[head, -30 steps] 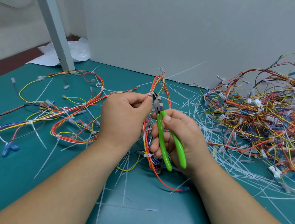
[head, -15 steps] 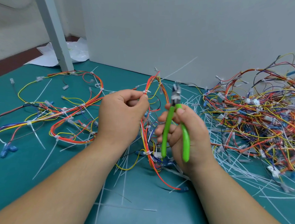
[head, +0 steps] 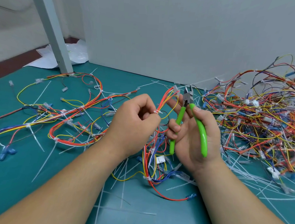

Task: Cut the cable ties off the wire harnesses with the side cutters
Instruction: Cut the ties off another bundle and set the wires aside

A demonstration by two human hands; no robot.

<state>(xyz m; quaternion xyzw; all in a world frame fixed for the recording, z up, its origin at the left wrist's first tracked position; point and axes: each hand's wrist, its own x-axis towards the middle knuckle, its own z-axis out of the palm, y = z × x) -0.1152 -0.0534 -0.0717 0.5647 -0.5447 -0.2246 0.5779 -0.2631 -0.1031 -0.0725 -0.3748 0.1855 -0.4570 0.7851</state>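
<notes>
- the step in hand looks like lining up the next cut: a white cable tie sits on the held wire harness, right at the fingertips of the left hand, above the middle of the table.
- to do it well, slip only one tip of the side cutters under the tie's strap, flat face toward the wires, so no insulation gets nicked.
- keep the bundle taut at the pinch; i'd guess a slack bundle lets a thin wire slide between the blades.
- bite the strap beside the tie's head, not the head itself, which would likely resist.
- left hand: fingers curled, pinching the harness at the tie, wrist raised off the table.
- right hand: grasping the cutters, thumb on the right green handle, fingers curled round the left one. the jaws are a little apart and point up toward the far edge, just beside the bundle but not on the tie.
- a tangled pile of harnesses lies along the right edge, and white tie strips are scattered over the table.
</notes>
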